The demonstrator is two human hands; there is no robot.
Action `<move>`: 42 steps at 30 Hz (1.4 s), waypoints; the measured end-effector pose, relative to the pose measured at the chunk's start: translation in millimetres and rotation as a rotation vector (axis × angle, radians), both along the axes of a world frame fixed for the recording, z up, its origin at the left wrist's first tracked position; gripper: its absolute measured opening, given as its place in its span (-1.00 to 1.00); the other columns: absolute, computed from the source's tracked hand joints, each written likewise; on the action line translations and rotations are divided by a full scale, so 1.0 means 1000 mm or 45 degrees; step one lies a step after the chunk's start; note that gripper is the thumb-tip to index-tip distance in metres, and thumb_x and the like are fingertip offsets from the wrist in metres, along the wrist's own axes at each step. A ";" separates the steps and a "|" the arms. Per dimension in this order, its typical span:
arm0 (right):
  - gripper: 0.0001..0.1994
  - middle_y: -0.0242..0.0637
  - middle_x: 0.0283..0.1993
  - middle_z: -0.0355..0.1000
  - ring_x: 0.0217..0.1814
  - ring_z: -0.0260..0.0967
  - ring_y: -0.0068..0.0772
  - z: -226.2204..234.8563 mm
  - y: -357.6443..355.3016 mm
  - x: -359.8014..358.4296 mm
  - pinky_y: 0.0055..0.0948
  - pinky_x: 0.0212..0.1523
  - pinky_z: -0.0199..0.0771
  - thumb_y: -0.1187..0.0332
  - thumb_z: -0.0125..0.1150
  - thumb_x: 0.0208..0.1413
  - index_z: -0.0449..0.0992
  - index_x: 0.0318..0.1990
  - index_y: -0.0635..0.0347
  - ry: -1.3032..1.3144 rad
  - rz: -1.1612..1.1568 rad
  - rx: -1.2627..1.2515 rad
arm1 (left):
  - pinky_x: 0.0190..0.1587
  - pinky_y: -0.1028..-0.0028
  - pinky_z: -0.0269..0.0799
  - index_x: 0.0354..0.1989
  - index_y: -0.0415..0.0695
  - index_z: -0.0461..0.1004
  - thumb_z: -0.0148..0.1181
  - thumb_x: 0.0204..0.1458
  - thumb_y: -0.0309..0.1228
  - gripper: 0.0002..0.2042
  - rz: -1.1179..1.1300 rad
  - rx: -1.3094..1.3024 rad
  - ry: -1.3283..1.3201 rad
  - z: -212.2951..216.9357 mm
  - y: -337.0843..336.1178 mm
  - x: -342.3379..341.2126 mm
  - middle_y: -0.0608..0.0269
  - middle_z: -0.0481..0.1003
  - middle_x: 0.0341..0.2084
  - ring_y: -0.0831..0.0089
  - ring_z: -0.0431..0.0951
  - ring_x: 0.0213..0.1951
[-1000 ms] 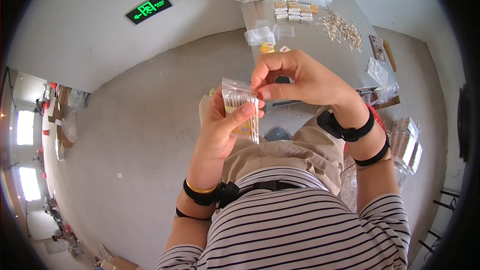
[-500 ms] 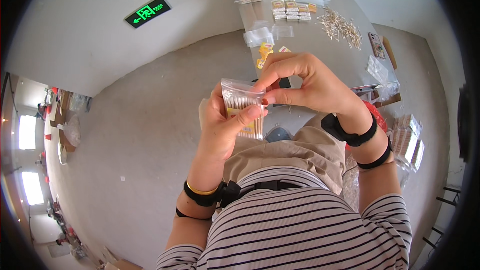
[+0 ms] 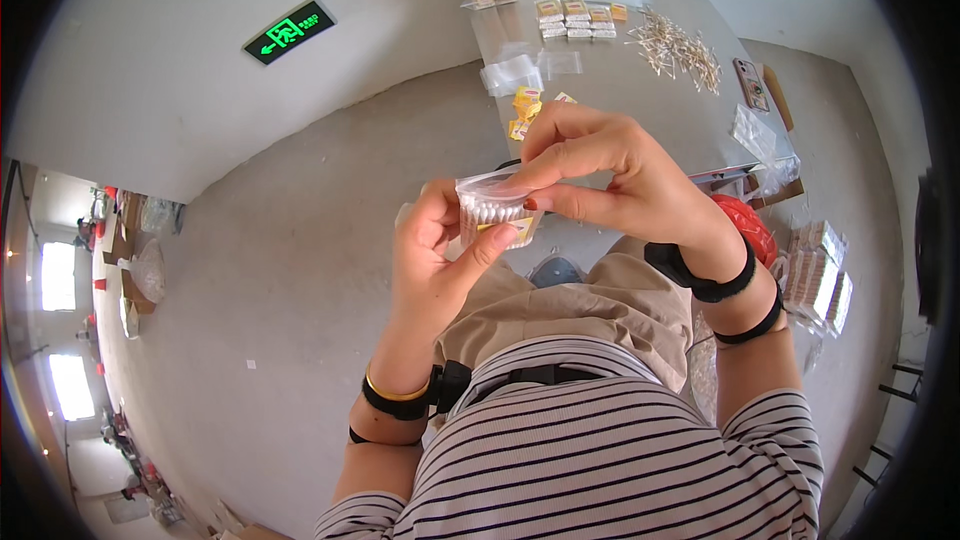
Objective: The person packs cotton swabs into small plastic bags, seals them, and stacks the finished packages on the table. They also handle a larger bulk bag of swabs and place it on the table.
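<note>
Left hand (image 3: 435,245): wrapped round a clear bag (image 3: 488,186), thumb across its front.
Clear bag: held up just short of the table (image 3: 615,80), white-tipped swabs (image 3: 490,213) inside (a yellow label (image 3: 522,230) shows by the thumb).
Yellow pieces (image 3: 526,105): on the table, near its edge.
Right hand (image 3: 610,165): thumb and forefinger in a narrow pinch at the bag's upper right rim.
Loose swabs (image 3: 675,50): heaped farther back.
Phone (image 3: 750,85): at the table's right edge.

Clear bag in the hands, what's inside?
Clear bag: a row of cotton swabs, white tips toward the opening. A yellow-and-white label shows, inside or outside unclear. The left hand's thumb covers part of the front; what's behind is hidden.
</note>
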State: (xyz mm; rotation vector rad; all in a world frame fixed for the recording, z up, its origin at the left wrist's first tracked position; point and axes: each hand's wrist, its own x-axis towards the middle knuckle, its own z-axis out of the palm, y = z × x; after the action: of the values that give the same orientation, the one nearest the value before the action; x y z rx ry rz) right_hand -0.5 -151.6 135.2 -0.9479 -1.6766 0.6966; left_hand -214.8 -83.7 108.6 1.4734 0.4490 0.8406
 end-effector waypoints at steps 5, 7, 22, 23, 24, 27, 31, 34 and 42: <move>-0.71 -0.31 -0.20 0.47 -0.16 0.39 -0.36 0.004 -0.005 -0.003 -0.40 -0.12 0.44 0.51 0.38 0.05 0.71 -0.04 0.02 -0.051 -0.015 0.065 | -0.02 0.47 0.52 -0.16 -0.27 0.48 0.36 0.13 -0.49 -0.80 -0.035 0.137 0.045 -0.006 0.005 -0.003 0.21 0.63 -0.27 0.51 0.63 -0.17; -0.70 -0.31 -0.18 0.48 -0.15 0.40 -0.35 0.002 -0.004 -0.003 -0.41 -0.12 0.44 0.51 0.39 0.06 0.71 -0.03 -0.01 -0.136 -0.012 0.098 | -0.03 0.47 0.52 -0.16 -0.29 0.49 0.35 0.14 -0.51 -0.81 -0.049 0.102 0.013 -0.006 0.002 -0.001 0.21 0.63 -0.28 0.51 0.63 -0.17; -0.88 -0.26 -0.11 0.54 -0.06 0.44 -0.32 -0.002 -0.012 0.000 -0.35 -0.05 0.46 0.45 0.45 0.04 0.70 -0.24 0.15 -0.008 -0.210 0.031 | -0.01 0.47 0.51 -0.08 -0.25 0.51 0.36 0.09 -0.57 -0.76 0.107 0.391 -0.033 -0.020 -0.002 0.006 0.08 0.63 -0.09 0.45 0.62 -0.14; -0.88 -0.27 -0.12 0.55 -0.07 0.44 -0.33 -0.007 -0.011 -0.001 -0.36 -0.06 0.46 0.45 0.45 0.03 0.70 -0.25 0.16 -0.004 -0.196 0.048 | -0.01 0.47 0.50 -0.09 -0.25 0.51 0.38 0.07 -0.57 -0.75 0.106 0.397 -0.026 -0.021 -0.001 0.008 0.08 0.64 -0.09 0.44 0.62 -0.14; -0.88 -0.28 -0.14 0.55 -0.07 0.44 -0.34 -0.010 -0.012 -0.002 -0.37 -0.06 0.45 0.46 0.45 0.03 0.70 -0.24 0.16 0.004 -0.208 0.042 | -0.02 0.46 0.50 -0.09 -0.24 0.52 0.39 0.06 -0.56 -0.75 0.104 0.399 -0.023 -0.022 0.000 0.009 0.08 0.64 -0.09 0.43 0.63 -0.13; -0.87 -0.31 -0.20 0.56 -0.12 0.44 -0.35 -0.017 -0.016 -0.003 -0.37 -0.06 0.44 0.47 0.45 0.02 0.70 -0.24 0.16 0.024 -0.263 0.025 | -0.06 0.45 0.50 -0.09 -0.24 0.53 0.43 0.01 -0.55 -0.71 0.160 0.523 0.072 -0.021 0.002 0.012 0.10 0.65 -0.11 0.41 0.63 -0.13; -0.87 -0.31 -0.28 0.56 -0.19 0.43 -0.34 -0.026 -0.018 0.001 -0.36 -0.07 0.42 0.49 0.44 0.01 0.70 -0.25 0.18 0.038 -0.355 -0.005 | -0.09 0.46 0.48 -0.14 -0.24 0.57 0.46 -0.03 -0.55 -0.73 0.249 0.594 0.022 -0.015 0.002 0.015 0.12 0.66 -0.15 0.41 0.63 -0.14; -0.87 -0.29 -0.29 0.56 -0.18 0.43 -0.33 -0.032 -0.019 0.002 -0.37 -0.08 0.42 0.50 0.44 0.02 0.70 -0.25 0.20 0.080 -0.396 -0.055 | -0.11 0.48 0.48 -0.23 -0.25 0.61 0.45 -0.03 -0.57 -0.81 0.230 0.673 0.064 -0.019 0.009 0.016 0.12 0.67 -0.22 0.42 0.64 -0.18; -0.87 -0.28 -0.22 0.56 -0.15 0.47 -0.42 -0.049 -0.018 0.007 -0.44 -0.10 0.47 0.50 0.43 0.06 0.69 -0.22 0.23 0.201 -0.435 -0.143 | -0.13 0.51 0.49 -0.30 -0.27 0.62 0.36 0.08 -0.56 -0.94 0.185 0.319 0.027 -0.032 0.014 0.027 0.12 0.67 -0.29 0.49 0.63 -0.24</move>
State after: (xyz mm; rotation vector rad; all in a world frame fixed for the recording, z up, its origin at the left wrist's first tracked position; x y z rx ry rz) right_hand 6.3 -169.5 85.8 -1.1920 -1.3066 0.6208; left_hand -188.2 -69.7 76.2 1.6959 0.4840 1.0265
